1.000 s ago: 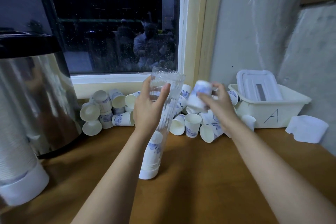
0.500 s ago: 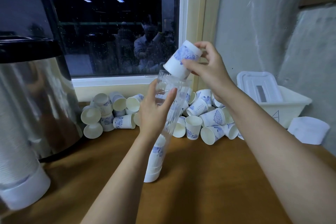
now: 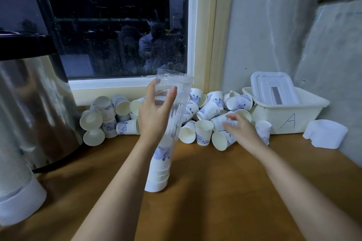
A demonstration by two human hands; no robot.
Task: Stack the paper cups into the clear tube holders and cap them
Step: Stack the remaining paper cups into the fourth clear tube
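My left hand grips a clear tube holder that stands tilted on the wooden table, its white capped base near the table's middle. Several white paper cups with blue print are stacked inside the tube's lower part. A pile of loose paper cups lies under the window. My right hand is low over that pile, fingers spread and blurred, against a lying cup; it holds nothing that I can see.
A steel urn stands at the left, and a filled tube with a white cap in front of it. A cream bin marked A holds a white lid. A white cap lies right of the bin.
My right hand dropped its cup into the tube's open top, then came down to the pile of loose cups. My left hand kept its grip on the tube.
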